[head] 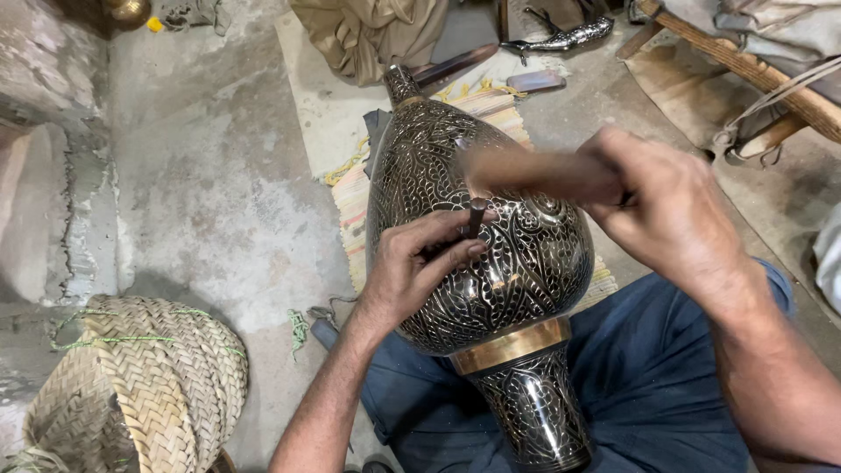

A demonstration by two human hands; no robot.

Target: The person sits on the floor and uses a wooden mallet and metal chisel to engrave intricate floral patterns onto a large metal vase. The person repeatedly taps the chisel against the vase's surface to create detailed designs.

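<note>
Large engraved dark-and-silver metal vase (pixel 491 254) lying across lap; left hand (pixel 412 267) pinching short steel punch (pixel 476 216), right hand (pixel 666 210) gripping blurred wooden hammer (pixel 543 173); risk: glancing blow skidding punch, marring pattern.

Open passage: bare grey concrete floor (pixel 210 175) left of the large engraved dark metal vase (pixel 491 254). Obstructions: woven straw basket (pixel 149 385) at lower left, folded tan cloth (pixel 368 35) at top, scattered metal tools (pixel 561 37) beyond the vase neck, wooden frame (pixel 753 74) at upper right.
</note>
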